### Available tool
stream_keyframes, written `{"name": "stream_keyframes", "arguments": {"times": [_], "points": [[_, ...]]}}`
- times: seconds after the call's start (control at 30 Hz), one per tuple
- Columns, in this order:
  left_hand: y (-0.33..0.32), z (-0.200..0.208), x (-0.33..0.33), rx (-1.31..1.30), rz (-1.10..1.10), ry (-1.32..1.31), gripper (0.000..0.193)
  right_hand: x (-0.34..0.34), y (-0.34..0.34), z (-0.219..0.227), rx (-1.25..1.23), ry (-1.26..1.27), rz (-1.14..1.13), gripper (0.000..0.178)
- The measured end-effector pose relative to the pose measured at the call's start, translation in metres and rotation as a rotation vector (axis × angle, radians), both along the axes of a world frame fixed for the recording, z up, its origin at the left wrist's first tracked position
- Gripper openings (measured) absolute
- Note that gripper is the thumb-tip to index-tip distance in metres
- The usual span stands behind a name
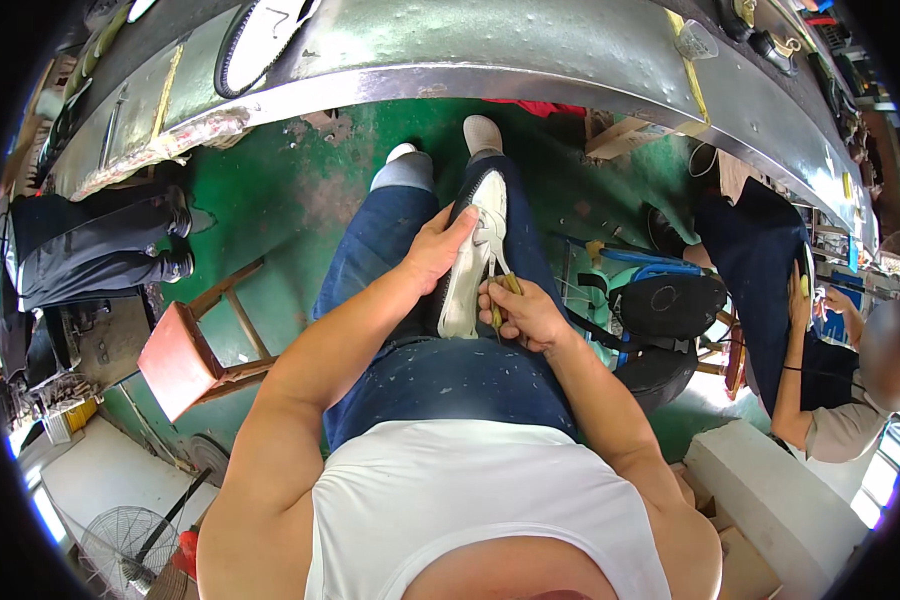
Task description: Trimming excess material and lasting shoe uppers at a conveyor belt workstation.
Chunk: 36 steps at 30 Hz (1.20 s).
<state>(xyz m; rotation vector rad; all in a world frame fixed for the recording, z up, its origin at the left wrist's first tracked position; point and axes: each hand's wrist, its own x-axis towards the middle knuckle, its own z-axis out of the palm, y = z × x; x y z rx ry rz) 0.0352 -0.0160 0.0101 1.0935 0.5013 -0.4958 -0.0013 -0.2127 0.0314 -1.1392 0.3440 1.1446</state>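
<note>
A white shoe (461, 283) with a dark edge along its sole lies lengthwise over my lap, toe pointing away from me. My left hand (440, 247) is closed around its left side, the thumb pressing on the upper near the laces. In my right hand (530, 314) is a slim yellow-handled tool (511, 284), gripped between thumb and fingers at the shoe's right side. Its metal end reaches up toward the lace area; its exact kind is too small to make out.
A metal-topped workbench (410, 84) curves across the far side, with another white shoe (255, 48) on it. To my left stand a reddish stool (177, 360) and a fan (130, 540). A black bag (667, 305) is at right, near a seated co-worker (840, 400). Another person's legs (100, 250) show far left.
</note>
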Motion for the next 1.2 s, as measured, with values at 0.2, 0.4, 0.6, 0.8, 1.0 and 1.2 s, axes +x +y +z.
{"name": "stream_keyframes", "arguments": {"times": [0.2, 0.4, 0.6, 0.8, 1.0, 1.2], "points": [[-0.005, -0.009, 0.011, 0.191, -0.13, 0.026, 0.053, 0.002, -0.038, -0.021, 0.44, 0.322, -0.128, 0.04], [-0.003, 0.001, 0.026, 0.305, -0.181, 0.115, 0.048, 0.042, -0.063, 0.032, -0.228, -0.305, 0.244, 0.042], [0.001, 0.015, 0.032, 0.306, -0.374, 0.079, 0.044, 0.082, -0.023, 0.028, -0.363, -0.588, 0.378, 0.036], [0.025, 0.013, 0.047, 0.128, -0.518, 0.207, 0.042, 0.048, -0.054, 0.062, -0.407, -0.521, 0.534, 0.025], [0.018, 0.012, 0.048, 0.096, -0.556, 0.213, 0.045, 0.019, -0.041, 0.052, -0.581, -1.362, 0.829, 0.045], [0.015, 0.016, 0.044, 0.132, -0.593, 0.191, 0.043, 0.042, 0.003, 0.096, -0.81, -1.229, 1.299, 0.033]]}}
